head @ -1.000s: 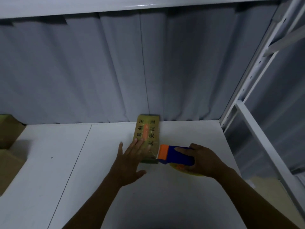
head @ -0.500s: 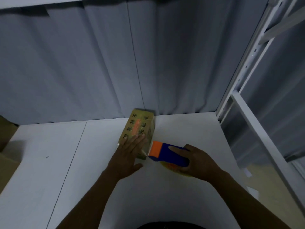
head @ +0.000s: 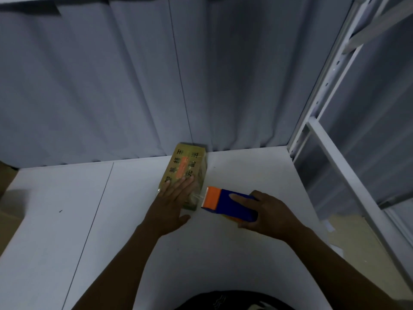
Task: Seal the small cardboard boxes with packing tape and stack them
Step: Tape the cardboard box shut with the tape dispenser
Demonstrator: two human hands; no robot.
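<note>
Box (head: 186, 163) lies flat on the table (head: 67, 220) near the back edge. The left hand (head: 172, 204) presses its near end with straight fingers. It is tan card with black characters and an orange centre strip, and its surface is glossy. The right hand (head: 268, 217) grips a blue-and-orange dispenser (head: 230, 203) just beside the box's near right corner. A clear strand, probably tape (head: 197, 196), joins them.

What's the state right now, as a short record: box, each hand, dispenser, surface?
cardboard box: lying flat on white table, far end near curtain
left hand: flat, pressing box's near end
right hand: grips tape dispenser
tape dispenser: orange head beside box's near right corner; clear strip seems to join them
</note>
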